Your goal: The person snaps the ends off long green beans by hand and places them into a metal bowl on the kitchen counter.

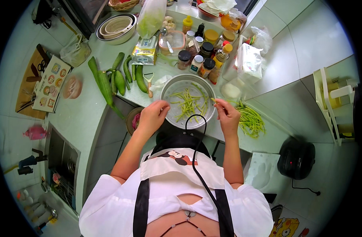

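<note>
A round metal basin (pixel 165 89) sits in front of me at the counter edge, with cut green stalks (pixel 188 103) strewn over its bottom. My left hand (pixel 156 112) is at the basin's left rim, its fingers pinched together; whatever they hold is hidden. Over the right rim, my right hand (pixel 228 114) pinches a thin green stalk, its yellowish end showing past the fingertips. Just right of that hand lies a pile of long green stalks (pixel 251 120) on the counter. A peeler (pixel 150 87) with a wooden handle lies beyond the left rim.
Green gourds (pixel 106 83) and cucumbers lie at the left. Several seasoning jars (pixel 206 49) crowd the counter behind the basin. A small bowl (pixel 132 120) is below my left wrist. The sink (pixel 62 158) is far left; a black appliance (pixel 295 158) stands at right. A black cable (pixel 194 150) hangs before me.
</note>
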A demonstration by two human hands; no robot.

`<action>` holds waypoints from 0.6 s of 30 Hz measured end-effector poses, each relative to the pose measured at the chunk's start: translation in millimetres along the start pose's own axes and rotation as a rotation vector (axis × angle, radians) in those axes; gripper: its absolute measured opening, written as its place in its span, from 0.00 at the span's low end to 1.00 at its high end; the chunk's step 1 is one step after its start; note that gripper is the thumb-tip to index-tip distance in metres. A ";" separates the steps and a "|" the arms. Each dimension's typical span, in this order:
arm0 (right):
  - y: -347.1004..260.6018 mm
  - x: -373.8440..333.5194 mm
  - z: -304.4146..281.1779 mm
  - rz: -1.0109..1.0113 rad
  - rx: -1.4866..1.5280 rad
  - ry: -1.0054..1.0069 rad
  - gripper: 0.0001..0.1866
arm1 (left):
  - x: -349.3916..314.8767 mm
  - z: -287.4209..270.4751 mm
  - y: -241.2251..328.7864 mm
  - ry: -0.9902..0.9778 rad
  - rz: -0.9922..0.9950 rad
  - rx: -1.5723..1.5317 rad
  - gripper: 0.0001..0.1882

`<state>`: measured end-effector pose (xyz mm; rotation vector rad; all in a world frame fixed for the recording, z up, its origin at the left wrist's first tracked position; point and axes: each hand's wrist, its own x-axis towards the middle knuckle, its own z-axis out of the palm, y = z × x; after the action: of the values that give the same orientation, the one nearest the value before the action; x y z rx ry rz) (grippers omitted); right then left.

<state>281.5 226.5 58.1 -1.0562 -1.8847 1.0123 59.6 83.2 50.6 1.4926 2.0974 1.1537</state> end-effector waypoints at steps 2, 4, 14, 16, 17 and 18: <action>-3.6 -6.4 1.2 -0.042 -0.104 -0.041 0.08 | 9.6 6.7 6.6 0.007 0.085 0.009 0.07; -13.0 -12.1 6.2 -0.056 -0.173 -0.072 0.09 | 16.1 13.2 13.2 -0.010 0.159 0.003 0.10; -27.9 -23.9 22.1 -0.207 -0.365 -0.165 0.13 | 19.2 30.5 33.8 -0.129 0.410 0.100 0.07; -32.1 -22.1 18.2 -0.189 -0.392 -0.153 0.13 | 18.6 29.0 30.9 -0.088 0.401 0.087 0.06; -33.4 -19.8 12.0 -0.186 -0.430 -0.145 0.13 | 18.3 27.1 28.4 -0.050 0.398 0.075 0.06; -33.5 -17.9 6.4 -0.183 -0.467 -0.136 0.13 | 18.3 24.9 26.2 -0.014 0.396 0.063 0.05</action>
<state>272.4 197.0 81.2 -1.0632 -2.3510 0.5612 85.3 113.6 58.5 2.0026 1.8951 1.2079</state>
